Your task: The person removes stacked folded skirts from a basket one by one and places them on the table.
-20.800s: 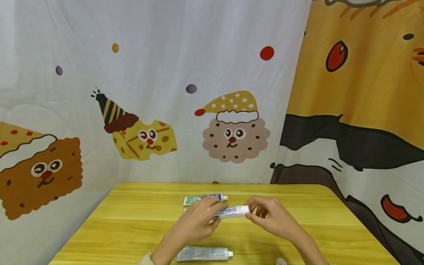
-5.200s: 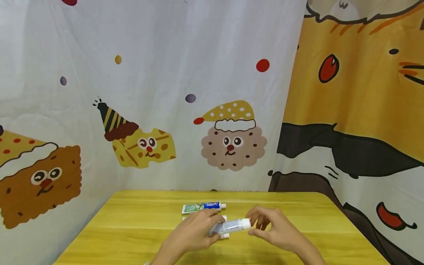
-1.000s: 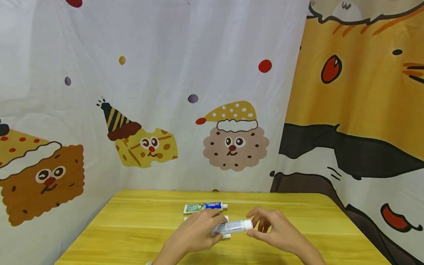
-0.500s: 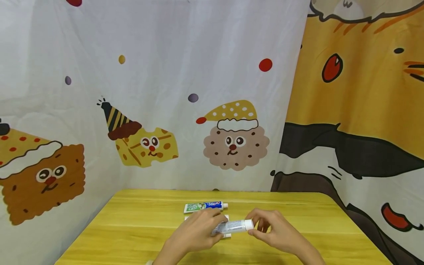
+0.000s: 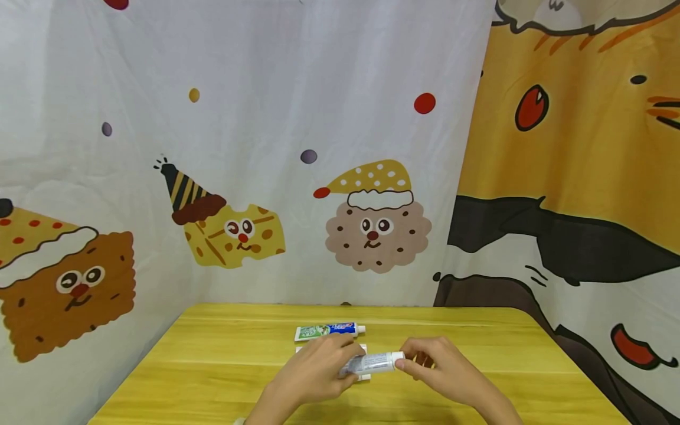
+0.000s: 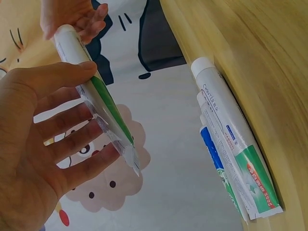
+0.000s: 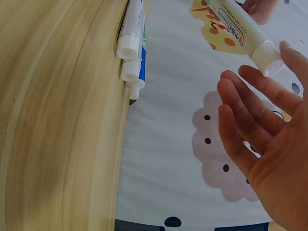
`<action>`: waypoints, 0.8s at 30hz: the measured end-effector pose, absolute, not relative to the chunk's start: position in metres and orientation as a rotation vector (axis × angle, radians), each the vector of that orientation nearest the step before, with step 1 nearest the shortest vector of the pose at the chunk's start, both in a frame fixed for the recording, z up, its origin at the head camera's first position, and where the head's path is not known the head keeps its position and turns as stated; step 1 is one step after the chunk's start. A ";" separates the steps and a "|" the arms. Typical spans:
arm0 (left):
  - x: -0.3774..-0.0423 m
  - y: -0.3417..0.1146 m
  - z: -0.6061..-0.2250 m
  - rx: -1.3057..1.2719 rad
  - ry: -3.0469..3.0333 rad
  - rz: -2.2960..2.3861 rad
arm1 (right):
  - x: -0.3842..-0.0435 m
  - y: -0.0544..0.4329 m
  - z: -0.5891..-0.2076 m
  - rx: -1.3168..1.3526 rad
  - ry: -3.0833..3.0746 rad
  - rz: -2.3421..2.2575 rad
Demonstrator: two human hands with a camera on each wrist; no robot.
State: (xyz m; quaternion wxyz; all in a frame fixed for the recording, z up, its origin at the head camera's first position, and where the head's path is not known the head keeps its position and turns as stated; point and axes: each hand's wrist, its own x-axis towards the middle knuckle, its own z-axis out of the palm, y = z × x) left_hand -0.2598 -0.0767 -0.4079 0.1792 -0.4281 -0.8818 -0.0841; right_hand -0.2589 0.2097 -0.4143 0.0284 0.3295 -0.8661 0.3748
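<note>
My left hand [image 5: 316,369] holds a white and green toothpaste tube [image 5: 373,363] between thumb and fingers above the table, its capped end pointing right. In the left wrist view, the thumb presses the side of this tube [image 6: 79,60] and the fingers lie behind it. The thumb and index finger of my right hand [image 5: 448,373] are at the white cap [image 5: 398,359], pinching it. In the right wrist view, the cap [image 7: 267,60] sits between that thumb and index finger, and the other fingers are spread loosely.
Three toothpaste tubes lie side by side on the wooden table [image 5: 212,366]: a blue and green one [image 5: 326,332] farthest back, a white one [image 7: 131,70] in the middle, and a white and green one [image 6: 231,134] in front. A printed curtain [image 5: 255,118] hangs behind.
A tube and a loose cap lay near the front about twenty seconds ago; neither is there now, and more tubes lie behind the hands. Just now the right fingers have shifted slightly at the cap.
</note>
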 end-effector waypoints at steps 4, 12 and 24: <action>-0.260 -0.077 -0.408 -1.201 -2.505 -0.237 | -0.257 0.210 -0.413 1.022 -2.677 1.184; -0.261 -0.076 -0.408 -1.194 -2.506 -0.242 | -0.256 0.209 -0.413 1.080 -2.602 1.183; -0.260 -0.076 -0.408 -1.204 -2.487 -0.236 | -0.257 0.209 -0.414 1.011 -2.650 1.142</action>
